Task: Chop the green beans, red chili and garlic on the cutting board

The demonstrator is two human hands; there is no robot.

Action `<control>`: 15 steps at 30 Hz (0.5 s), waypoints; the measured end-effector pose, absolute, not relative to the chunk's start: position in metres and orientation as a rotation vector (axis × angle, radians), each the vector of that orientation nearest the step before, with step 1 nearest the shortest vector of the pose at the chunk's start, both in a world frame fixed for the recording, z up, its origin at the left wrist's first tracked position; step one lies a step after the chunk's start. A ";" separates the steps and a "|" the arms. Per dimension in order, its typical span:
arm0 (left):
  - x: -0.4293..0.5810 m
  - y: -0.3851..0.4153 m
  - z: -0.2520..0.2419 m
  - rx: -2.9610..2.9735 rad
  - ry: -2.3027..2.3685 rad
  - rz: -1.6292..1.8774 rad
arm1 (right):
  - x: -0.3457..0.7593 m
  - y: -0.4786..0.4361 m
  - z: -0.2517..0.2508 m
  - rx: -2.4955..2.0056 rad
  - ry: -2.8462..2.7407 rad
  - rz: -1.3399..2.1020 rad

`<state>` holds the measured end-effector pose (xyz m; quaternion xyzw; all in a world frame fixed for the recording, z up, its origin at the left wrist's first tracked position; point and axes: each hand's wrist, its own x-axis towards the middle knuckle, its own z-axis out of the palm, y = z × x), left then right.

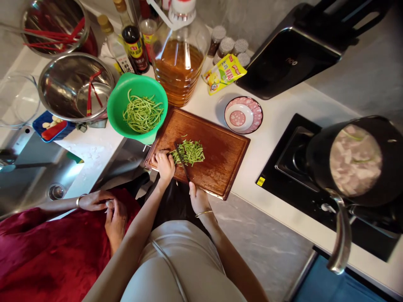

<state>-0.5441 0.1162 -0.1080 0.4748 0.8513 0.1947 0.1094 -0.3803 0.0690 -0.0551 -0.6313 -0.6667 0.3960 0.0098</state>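
Note:
A wooden cutting board (220, 167) lies at the counter's front edge with a heap of chopped green stems (192, 152) on it. My right hand (199, 200) is closed round the handle of a kitchen knife (181, 160), whose narrow dark blade stands at the left side of the heap. Just left of the blade, my left hand (164, 166) has its fingers curled down over uncut green stems, mostly hidden beneath them. Behind the board's left corner, a green colander (119, 105) holds long, thin green stems (143, 113).
A patterned bowl (256, 114) and large oil jug (179, 63) stand behind the board. At right, a pot (317, 155) of pale meat pieces sits on the cooktop (283, 180), handle jutting forward. Another person's hands (115, 218) are at left, near the sink (19, 184).

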 end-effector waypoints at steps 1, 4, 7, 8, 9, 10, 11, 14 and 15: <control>-0.543 0.119 -0.108 1.404 2.504 0.554 | -0.383 0.069 -0.055 -1.982 -2.092 1.237; -0.539 0.127 -0.111 1.418 2.530 0.500 | -0.387 0.071 -0.055 -2.020 -2.121 1.231; -0.535 0.132 -0.115 1.426 2.575 0.406 | -0.389 0.077 -0.053 -2.062 -2.131 1.268; -0.535 0.133 -0.116 1.433 2.581 0.374 | -0.390 0.079 -0.053 -2.083 -2.128 1.303; -0.534 0.134 -0.117 1.443 2.577 0.348 | -0.390 0.081 -0.054 -2.104 -2.124 1.343; -0.534 0.134 -0.117 1.453 2.571 0.330 | -0.392 0.083 -0.056 -2.127 -2.119 1.375; -0.533 0.134 -0.118 1.462 2.565 0.317 | -0.393 0.085 -0.059 -2.150 -2.114 1.393; -0.532 0.134 -0.118 1.484 2.554 0.302 | -0.398 0.087 -0.073 -2.178 -2.083 1.327; -0.532 0.134 -0.117 1.485 2.550 0.307 | -0.400 0.087 -0.078 -2.165 -2.064 1.285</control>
